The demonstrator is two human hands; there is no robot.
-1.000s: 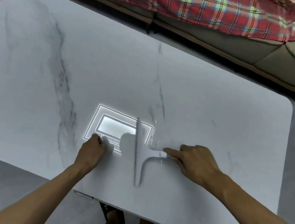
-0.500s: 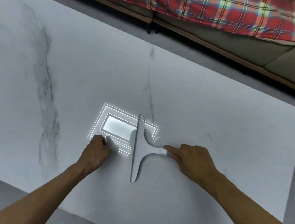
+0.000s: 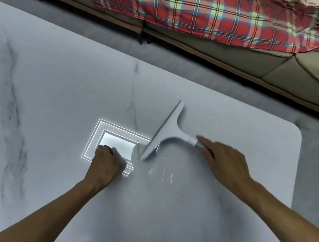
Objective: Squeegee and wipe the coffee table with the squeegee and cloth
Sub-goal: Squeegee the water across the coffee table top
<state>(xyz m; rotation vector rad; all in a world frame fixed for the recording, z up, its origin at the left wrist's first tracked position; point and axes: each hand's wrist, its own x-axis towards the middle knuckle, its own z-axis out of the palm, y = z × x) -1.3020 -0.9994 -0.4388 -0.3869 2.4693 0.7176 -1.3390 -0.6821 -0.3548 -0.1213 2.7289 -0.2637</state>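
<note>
1. Since a second earlier, the squeegee (image 3: 170, 132) had swung and shifted to the right. Its blade (image 3: 161, 134), which had pointed almost straight away from the person, now lay on a slant, the far end leaning right and the near end just beside the left hand (image 3: 105, 164).
2. That left hand had stayed where it was, resting on the coffee table (image 3: 54, 86) over the bright reflection of a light (image 3: 118, 142).
3. Its fingers were curled into a fist against the top. Whether they held the cloth, or anything at all, could not be told.
4. The right hand (image 3: 226, 163), blurred, had moved farther from the person and gripped the end of the squeegee's handle (image 3: 188, 140).
5. Its index finger (image 3: 205, 144) lay stretched along the handle toward the blade, and the other fingers were wrapped round the handle's end.
6. The blade's edge sat on the white, grey-veined marble top, near the middle and toward the right half.
7. Wet streaks and droplets (image 3: 163, 174) glistened on the top just nearer the person than the blade, between the two hands.
8. Beyond the table's far edge ran a strip of grey floor (image 3: 204, 75) and then a beige sofa (image 3: 218, 52).
9. A red plaid blanket (image 3: 194, 6) was spread over the sofa's seat.
</note>
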